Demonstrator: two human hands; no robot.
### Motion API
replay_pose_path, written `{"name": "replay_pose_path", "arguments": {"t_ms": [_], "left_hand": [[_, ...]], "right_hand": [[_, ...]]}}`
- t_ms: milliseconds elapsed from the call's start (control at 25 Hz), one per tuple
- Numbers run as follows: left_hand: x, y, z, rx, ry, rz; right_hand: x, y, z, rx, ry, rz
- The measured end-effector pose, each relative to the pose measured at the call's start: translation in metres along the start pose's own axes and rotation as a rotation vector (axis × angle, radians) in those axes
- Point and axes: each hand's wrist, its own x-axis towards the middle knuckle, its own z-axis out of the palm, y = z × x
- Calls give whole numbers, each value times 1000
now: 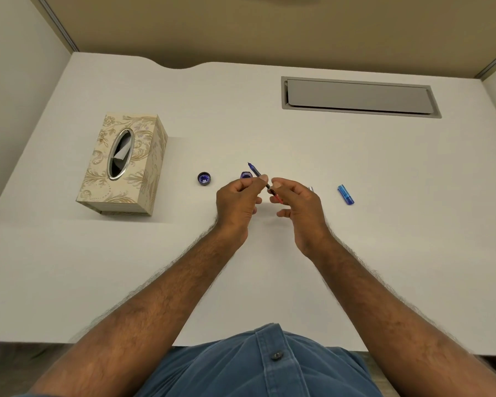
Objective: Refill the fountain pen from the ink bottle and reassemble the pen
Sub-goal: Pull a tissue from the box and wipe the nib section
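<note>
My left hand pinches the blue nib section of the fountain pen, its nib pointing up and away to the left. My right hand grips the reddish converter end at the pen's lower end. Just behind my left fingers stands the open ink bottle, partly hidden. The bottle's cap lies upside down to its left. A blue pen part lies on the desk to the right. A small silver piece peeks out behind my right hand.
A patterned tissue box stands at the left of the white desk. A grey cable hatch is set into the desk at the back right. Partition walls close in the back and sides.
</note>
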Motion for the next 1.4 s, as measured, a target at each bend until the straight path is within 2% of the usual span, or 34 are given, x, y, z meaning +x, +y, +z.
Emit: {"name": "replay_pose_path", "arguments": {"t_ms": [160,720,880,1000,1160,1400], "left_hand": [[-5,2,-3,-10,-17,-7],[-13,13,-24,1,-70,41],[-6,21,-32,60,-138,41],[0,29,-45,113,-174,114],[16,47,-78,168,-4,362],[60,73,-174,491,240,634]], "right_hand": [[0,-7,-3,-148,-48,-120],[-6,-11,8,-193,-73,-214],[-4,-12,13,-185,-74,-181],[-3,-14,22,-130,-50,-117],[2,-17,34,-88,-32,-79],[13,-16,46,-78,-23,-78]]}}
